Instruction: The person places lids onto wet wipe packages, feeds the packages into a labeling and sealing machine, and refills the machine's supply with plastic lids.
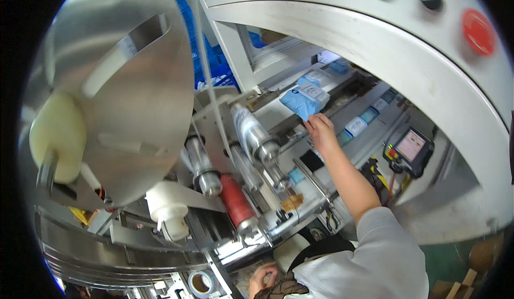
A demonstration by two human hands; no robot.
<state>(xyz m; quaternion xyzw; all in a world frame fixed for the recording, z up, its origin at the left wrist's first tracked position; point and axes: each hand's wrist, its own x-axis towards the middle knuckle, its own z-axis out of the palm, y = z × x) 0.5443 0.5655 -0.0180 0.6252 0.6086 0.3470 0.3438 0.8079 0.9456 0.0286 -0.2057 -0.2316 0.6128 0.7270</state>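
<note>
Packing line under a grey machine hood point(342, 25)
Right hand point(320, 130) fingers pinch a blue packet point(301, 99) at one o'clock; left hand point(262, 278) curled low, grip unclear.

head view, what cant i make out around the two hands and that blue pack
- Left hand, head view: fingers curled by the bottom edge; grip hidden.
- Blue pack: right hand covers its near corner; label too small.
- Packs on the conveyor: partly hidden behind the machine's white arch.

We see a soft light-blue packet point(303, 100) with a white label, tilted, lifted at its lower corner above the machine's conveyor, just ahead of more blue packets point(321, 76) lined up.
</note>
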